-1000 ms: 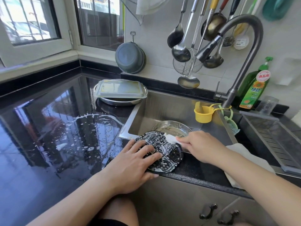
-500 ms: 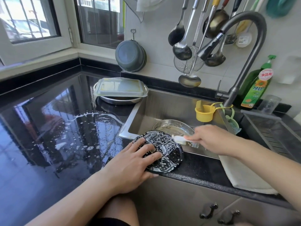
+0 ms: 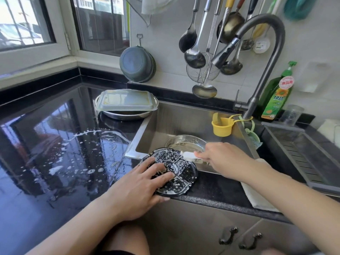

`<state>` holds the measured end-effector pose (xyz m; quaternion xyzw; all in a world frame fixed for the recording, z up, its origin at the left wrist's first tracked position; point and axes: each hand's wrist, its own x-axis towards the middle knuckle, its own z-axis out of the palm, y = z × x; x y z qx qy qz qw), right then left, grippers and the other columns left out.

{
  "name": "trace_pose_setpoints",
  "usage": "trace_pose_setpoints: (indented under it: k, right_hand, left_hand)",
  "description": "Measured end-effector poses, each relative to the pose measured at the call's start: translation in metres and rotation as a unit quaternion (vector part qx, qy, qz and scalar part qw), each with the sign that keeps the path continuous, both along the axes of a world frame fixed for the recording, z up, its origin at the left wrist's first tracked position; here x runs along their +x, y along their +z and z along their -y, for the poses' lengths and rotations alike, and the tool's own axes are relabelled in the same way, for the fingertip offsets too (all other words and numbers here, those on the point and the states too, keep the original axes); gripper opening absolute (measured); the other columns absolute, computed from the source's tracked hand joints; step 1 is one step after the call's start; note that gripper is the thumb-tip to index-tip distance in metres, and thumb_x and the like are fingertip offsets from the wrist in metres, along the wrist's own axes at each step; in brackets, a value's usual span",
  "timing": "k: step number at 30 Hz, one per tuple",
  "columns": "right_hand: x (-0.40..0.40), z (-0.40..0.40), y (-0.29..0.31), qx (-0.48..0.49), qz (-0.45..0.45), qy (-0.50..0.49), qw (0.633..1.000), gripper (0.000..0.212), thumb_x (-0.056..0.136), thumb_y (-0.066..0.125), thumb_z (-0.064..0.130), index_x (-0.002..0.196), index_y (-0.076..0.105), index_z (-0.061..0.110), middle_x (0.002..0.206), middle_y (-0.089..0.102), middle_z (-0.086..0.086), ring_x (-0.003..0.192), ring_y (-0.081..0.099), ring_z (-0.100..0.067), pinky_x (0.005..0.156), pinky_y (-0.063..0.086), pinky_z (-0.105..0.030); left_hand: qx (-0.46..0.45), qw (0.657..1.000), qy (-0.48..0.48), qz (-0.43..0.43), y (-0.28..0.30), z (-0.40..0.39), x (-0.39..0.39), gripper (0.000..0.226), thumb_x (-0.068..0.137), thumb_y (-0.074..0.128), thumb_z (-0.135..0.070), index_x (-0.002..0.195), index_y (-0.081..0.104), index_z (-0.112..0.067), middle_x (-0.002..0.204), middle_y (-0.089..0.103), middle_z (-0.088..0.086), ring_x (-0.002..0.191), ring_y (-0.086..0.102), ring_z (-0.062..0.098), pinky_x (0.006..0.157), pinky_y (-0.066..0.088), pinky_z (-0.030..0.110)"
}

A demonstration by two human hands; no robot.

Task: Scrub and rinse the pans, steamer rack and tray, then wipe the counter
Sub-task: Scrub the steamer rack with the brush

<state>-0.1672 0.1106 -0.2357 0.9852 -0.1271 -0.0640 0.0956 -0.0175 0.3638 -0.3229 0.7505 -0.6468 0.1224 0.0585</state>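
A round black steamer rack, covered in white suds, lies on the counter's front edge at the sink's near-left corner. My left hand presses flat on its left half with fingers spread. My right hand grips a white brush whose head touches the rack's far right edge. A glass bowl sits in the steel sink just behind the rack. A rectangular tray lies upside down on a round metal pan at the sink's far left.
Soapy water is splashed over the black counter to the left. A white cloth lies on the counter under my right forearm. The faucet, a yellow cup, a green detergent bottle and a drain rack stand right.
My right hand drew the brush from the middle of the rack toward its far right edge. My left hand stayed pressed on the rack.
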Motion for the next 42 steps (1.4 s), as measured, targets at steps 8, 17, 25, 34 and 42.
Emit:
trace_pose_setpoints:
  k: [8, 17, 25, 34, 42]
  right_hand:
    - [-0.03, -0.026, -0.011, 0.032, 0.025, 0.0, 0.999, 0.041, 0.109, 0.037, 0.024, 0.145, 0.044, 0.043, 0.086, 0.038, 0.006, 0.08, 0.048, -0.023, 0.065, 0.04, -0.04]
    - [-0.021, -0.044, -0.016, 0.042, 0.041, -0.018, 0.998, 0.031, 0.107, 0.037, 0.03, 0.133, 0.053, 0.037, 0.087, 0.042, 0.005, 0.081, 0.049, -0.025, 0.065, 0.039, -0.037]
    - [-0.023, -0.071, -0.013, -0.005, 0.031, -0.029, 0.999, 0.034, 0.107, 0.038, 0.021, 0.137, 0.048, 0.036, 0.093, 0.044, 0.001, 0.078, 0.048, -0.029, 0.051, 0.028, -0.033]
    - [-0.046, -0.06, -0.013, 0.068, 0.06, -0.046, 0.995, 0.027, 0.109, 0.039, 0.031, 0.13, 0.055, 0.034, 0.085, 0.049, 0.005, 0.075, 0.055, -0.02, 0.066, 0.048, -0.04]
    - [-0.063, -0.057, -0.019, 0.054, 0.068, -0.04, 0.995, 0.029, 0.108, 0.037, 0.04, 0.129, 0.057, 0.038, 0.085, 0.049, 0.004, 0.072, 0.05, -0.02, 0.061, 0.043, -0.04]
  left_hand:
    - [0.004, 1.0, 0.004, 0.003, -0.002, 0.0, 0.0, 0.066, 0.097, 0.029, -0.074, 0.151, 0.04, -0.037, 0.143, 0.049, -0.007, 0.142, 0.042, 0.029, 0.115, 0.039, 0.042]
    - [0.004, 1.0, -0.006, -0.018, 0.0, 0.002, -0.001, 0.065, 0.097, 0.034, -0.072, 0.15, 0.04, -0.036, 0.143, 0.045, -0.008, 0.146, 0.035, 0.026, 0.12, 0.035, 0.042]
    - [0.0, 1.0, 0.004, -0.02, -0.002, -0.001, -0.003, 0.066, 0.098, 0.028, -0.074, 0.151, 0.039, -0.036, 0.145, 0.045, -0.008, 0.146, 0.036, 0.026, 0.119, 0.037, 0.044]
    - [0.002, 1.0, 0.01, -0.022, -0.003, 0.0, -0.004, 0.067, 0.097, 0.032, -0.072, 0.151, 0.039, -0.034, 0.146, 0.046, -0.006, 0.147, 0.035, 0.028, 0.119, 0.037, 0.044]
    - [0.008, 1.0, 0.008, -0.019, -0.001, 0.0, -0.001, 0.067, 0.096, 0.031, -0.073, 0.149, 0.039, -0.034, 0.143, 0.048, -0.005, 0.145, 0.037, 0.029, 0.118, 0.039, 0.045]
